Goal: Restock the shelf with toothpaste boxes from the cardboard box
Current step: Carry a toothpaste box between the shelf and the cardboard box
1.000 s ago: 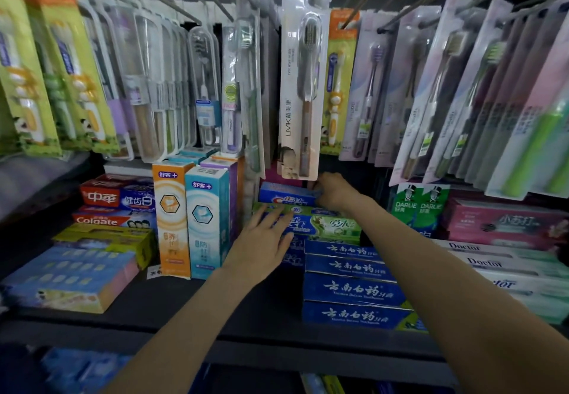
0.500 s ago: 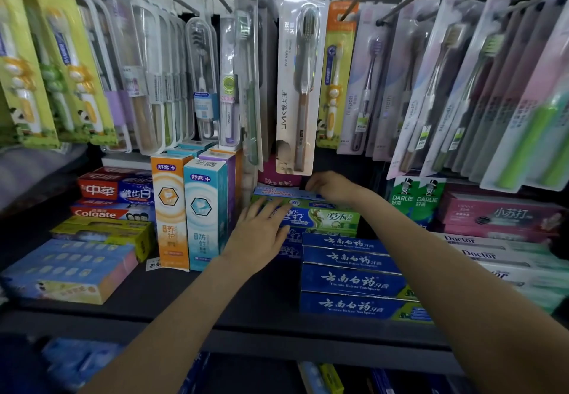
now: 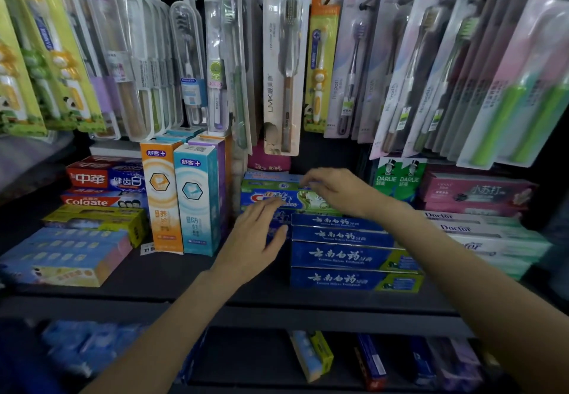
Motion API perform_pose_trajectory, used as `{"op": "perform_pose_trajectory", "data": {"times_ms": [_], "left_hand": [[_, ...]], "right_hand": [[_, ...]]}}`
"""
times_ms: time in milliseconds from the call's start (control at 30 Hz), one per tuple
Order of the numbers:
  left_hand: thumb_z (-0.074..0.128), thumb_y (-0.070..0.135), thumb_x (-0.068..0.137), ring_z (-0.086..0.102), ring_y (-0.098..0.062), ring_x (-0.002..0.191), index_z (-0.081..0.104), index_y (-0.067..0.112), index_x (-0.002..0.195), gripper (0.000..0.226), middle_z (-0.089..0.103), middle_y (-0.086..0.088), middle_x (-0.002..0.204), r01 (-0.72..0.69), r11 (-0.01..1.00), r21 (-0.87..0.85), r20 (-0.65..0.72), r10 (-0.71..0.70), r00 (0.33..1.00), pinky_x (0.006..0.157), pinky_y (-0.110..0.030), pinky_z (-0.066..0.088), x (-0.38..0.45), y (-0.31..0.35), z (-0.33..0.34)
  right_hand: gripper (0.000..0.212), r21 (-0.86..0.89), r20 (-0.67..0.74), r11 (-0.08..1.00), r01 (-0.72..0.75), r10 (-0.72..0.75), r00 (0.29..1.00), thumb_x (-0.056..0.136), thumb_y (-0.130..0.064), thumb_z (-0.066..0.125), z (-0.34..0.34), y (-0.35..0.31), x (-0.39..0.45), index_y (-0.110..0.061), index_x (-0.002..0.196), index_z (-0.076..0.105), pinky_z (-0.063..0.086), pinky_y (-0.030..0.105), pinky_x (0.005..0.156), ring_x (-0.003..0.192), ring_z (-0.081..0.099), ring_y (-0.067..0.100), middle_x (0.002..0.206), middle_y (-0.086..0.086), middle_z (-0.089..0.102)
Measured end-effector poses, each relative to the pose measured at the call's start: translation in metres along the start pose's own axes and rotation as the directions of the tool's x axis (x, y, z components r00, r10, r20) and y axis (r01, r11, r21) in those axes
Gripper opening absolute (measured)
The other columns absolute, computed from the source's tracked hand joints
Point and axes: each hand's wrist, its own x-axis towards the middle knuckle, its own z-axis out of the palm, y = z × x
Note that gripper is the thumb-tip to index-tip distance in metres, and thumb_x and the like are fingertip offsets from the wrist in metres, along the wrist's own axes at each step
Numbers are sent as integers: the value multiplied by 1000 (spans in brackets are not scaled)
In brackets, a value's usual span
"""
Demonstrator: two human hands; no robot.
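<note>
Both my hands have drawn nearer; left hand (image 3: 257, 236) open against the Crest boxes (image 3: 286, 199), right hand (image 3: 335, 189) open, fingertips touching the top box.

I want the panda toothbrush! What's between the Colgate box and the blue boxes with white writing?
In the head view, two upright boxes, orange and teal, stand between the Colgate box and the blue boxes, plus the left hand.

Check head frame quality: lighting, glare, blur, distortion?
Head view: dim overall; glare on the hanging toothbrush packs; fisheye bends the edges; lower shelf and left hand are soft with blur; blue toothpaste boxes read sharp.
</note>
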Motion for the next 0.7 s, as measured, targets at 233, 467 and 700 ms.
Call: {"op": "perform_pose_trajectory", "data": {"times_ms": [233,467,700], "left_hand": [[68,51,74,3,7,132,-1,36,145,100,0,24,145,102,984,-147,340,-46,939,113,-27,16,-22,9,19],[77,25,73,36,-12,132,7,40,143,100,22,5,151,216,955,-203,331,-141,933,108,-33,33,-21,13,30],[77,19,72,45,-14,126,12,39,142,98,33,2,147,256,940,-227,299,-182,937,105,-40,41,-19,11,32]], "right_hand": [[80,-419,137,904,-82,152,979,80,-58,58,-21,44,-107,-25,145,26,16,30,116,140,19,17,152,-3,24],[109,-610,120,775,-166,297,947,76,-48,69,11,79,-147,-25,149,-9,8,34,118,145,7,20,158,-1,0],[102,-640,7,747,-182,242,970,76,-41,72,24,80,-135,-16,150,5,11,36,118,142,17,26,155,7,14]]}}
